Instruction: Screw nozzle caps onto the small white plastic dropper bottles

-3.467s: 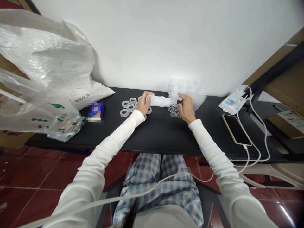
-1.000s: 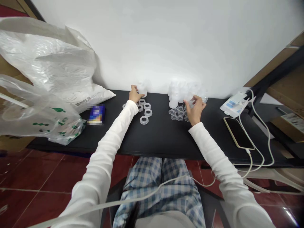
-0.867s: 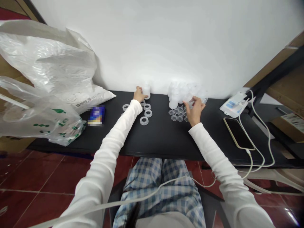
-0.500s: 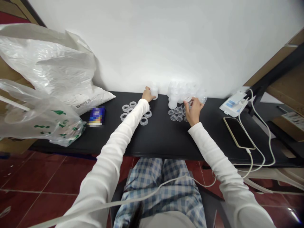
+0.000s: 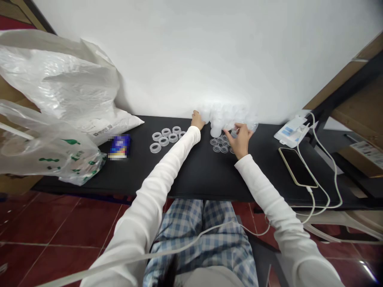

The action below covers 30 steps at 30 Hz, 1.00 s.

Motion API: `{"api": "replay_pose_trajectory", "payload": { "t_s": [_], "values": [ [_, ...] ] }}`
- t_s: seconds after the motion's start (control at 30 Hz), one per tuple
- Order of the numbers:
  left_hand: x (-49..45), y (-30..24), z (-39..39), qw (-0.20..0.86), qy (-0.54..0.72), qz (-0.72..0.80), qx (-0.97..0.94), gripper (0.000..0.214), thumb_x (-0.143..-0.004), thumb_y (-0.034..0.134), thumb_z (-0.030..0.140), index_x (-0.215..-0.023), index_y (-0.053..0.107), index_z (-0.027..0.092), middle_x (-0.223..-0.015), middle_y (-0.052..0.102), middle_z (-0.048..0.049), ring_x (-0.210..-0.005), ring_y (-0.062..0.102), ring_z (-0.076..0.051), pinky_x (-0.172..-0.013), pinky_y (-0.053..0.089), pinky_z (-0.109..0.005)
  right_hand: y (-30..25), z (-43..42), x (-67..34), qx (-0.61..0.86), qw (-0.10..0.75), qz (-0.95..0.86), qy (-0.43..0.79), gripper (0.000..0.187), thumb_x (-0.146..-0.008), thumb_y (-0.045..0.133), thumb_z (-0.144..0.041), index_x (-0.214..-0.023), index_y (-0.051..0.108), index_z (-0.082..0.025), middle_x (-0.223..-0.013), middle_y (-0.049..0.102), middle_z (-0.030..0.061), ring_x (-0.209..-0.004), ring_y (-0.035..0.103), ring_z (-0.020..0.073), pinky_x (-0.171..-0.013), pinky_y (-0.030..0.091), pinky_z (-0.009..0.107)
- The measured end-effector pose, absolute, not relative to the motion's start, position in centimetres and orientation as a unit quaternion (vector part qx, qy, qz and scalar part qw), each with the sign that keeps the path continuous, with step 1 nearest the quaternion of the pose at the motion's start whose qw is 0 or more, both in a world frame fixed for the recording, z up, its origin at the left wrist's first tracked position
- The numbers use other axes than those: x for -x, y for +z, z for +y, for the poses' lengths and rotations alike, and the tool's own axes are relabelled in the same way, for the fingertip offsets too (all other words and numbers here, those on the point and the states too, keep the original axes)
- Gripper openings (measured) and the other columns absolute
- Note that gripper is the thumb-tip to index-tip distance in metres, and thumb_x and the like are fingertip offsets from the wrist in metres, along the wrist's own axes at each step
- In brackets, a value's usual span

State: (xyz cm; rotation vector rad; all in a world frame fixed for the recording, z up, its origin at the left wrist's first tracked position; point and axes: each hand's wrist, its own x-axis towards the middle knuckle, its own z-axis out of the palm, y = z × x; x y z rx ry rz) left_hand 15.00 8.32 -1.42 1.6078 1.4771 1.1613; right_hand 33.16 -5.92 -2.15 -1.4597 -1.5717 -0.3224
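My left hand (image 5: 197, 119) reaches to the back of the black table (image 5: 194, 175) and is closed on a small white plastic bottle (image 5: 206, 113), right beside the cluster of white bottles (image 5: 230, 115) against the wall. My right hand (image 5: 239, 137) hovers just in front of that cluster, fingers curled in a pinch over the small clear plugs (image 5: 220, 143); what it pinches is too small to name. Several clear ring caps (image 5: 166, 137) lie to the left of my left arm.
Large plastic bags (image 5: 56, 107) fill the table's left end, with a blue packet (image 5: 119, 145) beside them. A phone (image 5: 297, 166) on a white cable and a white box (image 5: 291, 129) lie at the right. My legs in checked trousers (image 5: 203, 235) are under the table.
My left hand has carried the white bottle rightward along the wall, from behind the ring caps to the bottle cluster. My right hand stayed over the small plugs.
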Motion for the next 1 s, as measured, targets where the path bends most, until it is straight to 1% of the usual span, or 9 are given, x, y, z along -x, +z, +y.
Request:
{"api": "replay_pose_trajectory", "payload": {
  "t_s": [0.1,0.2,0.3,0.4,0.47,0.57,0.73,0.9,1.0],
  "values": [
    [-14.6,-1.4,6.1,0.321,0.471,0.55,-0.611,0.048,-0.075,0.068,-0.003,-0.116,0.049,0.015,-0.133,0.054,-0.0213,-0.126,0.059,-0.028,-0.113,0.044,-0.047,-2.1,-6.0,-32.9,0.583,0.465,-0.654,-0.124,0.044,-0.095,0.06,-0.056,-0.116,0.053,-0.018,-0.098,0.064,0.0079,-0.085,0.06,0.0237,-0.091,0.043,0.046],
    [-13.6,-1.7,2.0,0.366,0.477,0.437,-0.669,0.021,-0.095,0.058,0.02,-0.116,0.055,0.018,-0.126,0.064,-0.0141,-0.108,0.067,-0.02,-0.105,0.051,-0.04,-2.1,-6.2,-32.3,0.558,0.453,-0.687,-0.109,0.042,-0.096,0.059,-0.054,-0.117,0.054,-0.018,-0.099,0.065,0.0084,-0.084,0.061,0.0233,-0.09,0.043,0.045],
    [-12.3,-2.5,-2.3,0.441,0.457,0.312,-0.707,0.041,-0.101,0.051,0.048,-0.134,0.053,0.023,-0.138,0.063,-0.0136,-0.109,0.068,-0.02,-0.096,0.056,-0.036,-2.1,-6.6,-31.5,0.522,0.422,-0.737,-0.083,0.037,-0.098,0.058,-0.05,-0.119,0.055,-0.019,-0.099,0.066,0.0084,-0.084,0.062,0.0231,-0.089,0.044,0.043],
    [-11.5,-3.0,-4.7,0.477,0.454,0.27,-0.702,0.062,-0.095,0.06,0.06,-0.142,0.049,0.023,-0.14,0.061,-0.0147,-0.108,0.069,-0.02,-0.096,0.056,-0.036,-2.1,-7.0,-30.7,0.486,0.377,-0.787,-0.053,0.035,-0.098,0.058,-0.046,-0.122,0.056,-0.02,-0.102,0.067,0.0092,-0.088,0.062,0.024,-0.09,0.044,0.042],
    [-11.4,-3.0,-5.1,0.489,0.467,0.274,-0.684,0.065,-0.091,0.064,0.062,-0.14,0.05,0.022,-0.132,0.064,-0.0132,-0.104,0.07,-0.019,-0.094,0.057,-0.035,-2.0,-7.2,-30.4,0.47,0.359,-0.805,-0.04,0.038,-0.098,0.057,-0.045,-0.126,0.054,-0.019,-0.106,0.067,0.0104,-0.092,0.063,0.0254,-0.091,0.044,0.042],
    [-11.6,-2.7,-4.9,0.506,0.474,0.295,-0.657,0.056,-0.092,0.064,0.061,-0.13,0.055,0.021,-0.112,0.071,-0.0089,-0.096,0.07,-0.017,-0.085,0.057,-0.03,-1.8,-7.4,-30.2,0.461,0.36,-0.811,-0.023,0.039,-0.099,0.053,-0.046,-0.126,0.054,-0.018,-0.107,0.067,0.0118,-0.093,0.064,0.0258,-0.092,0.045,0.043],
    [-11.6,-2.3,-4.9,0.507,0.466,0.337,-0.641,0.044,-0.096,0.053,0.065,-0.095,0.055,0.021,-0.074,0.064,0.0008,-0.066,0.061,-0.011,-0.068,0.051,-0.026,-1.7,-7.6,-29.5,0.445,0.398,-0.798,0.08,0.035,-0.102,0.044,-0.054,-0.111,0.054,-0.022,-0.097,0.069,0.0081,-0.083,0.064,0.0225,-0.08,0.05,0.038],
    [-11.1,-1.8,-5.3,0.47,0.456,0.358,-0.665,0.042,-0.099,0.049,0.063,-0.089,0.051,0.023,-0.063,0.056,0.0048,-0.059,0.054,-0.011,-0.063,0.045,-0.025,-1.8,-7.7,-28.5,0.435,0.422,-0.786,0.12,0.041,-0.1,0.045,-0.063,-0.104,0.054,-0.024,-0.092,0.069,0.0061,-0.081,0.063,0.0204,-0.077,0.052,0.035],
    [-10.8,-1.4,-5.5,0.414,0.446,0.379,-0.697,0.04,-0.101,0.049,0.058,-0.082,0.05,0.023,-0.061,0.052,0.005,-0.059,0.052,-0.011,-0.067,0.043,-0.027,-1.9,-7.7,-28.4,0.441,0.413,-0.792,0.085,0.035,-0.102,0.043,-0.056,-0.1,0.055,-0.024,-0.091,0.068,0.0056,-0.081,0.062,0.0198,-0.08,0.052,0.035]
  ]
}}
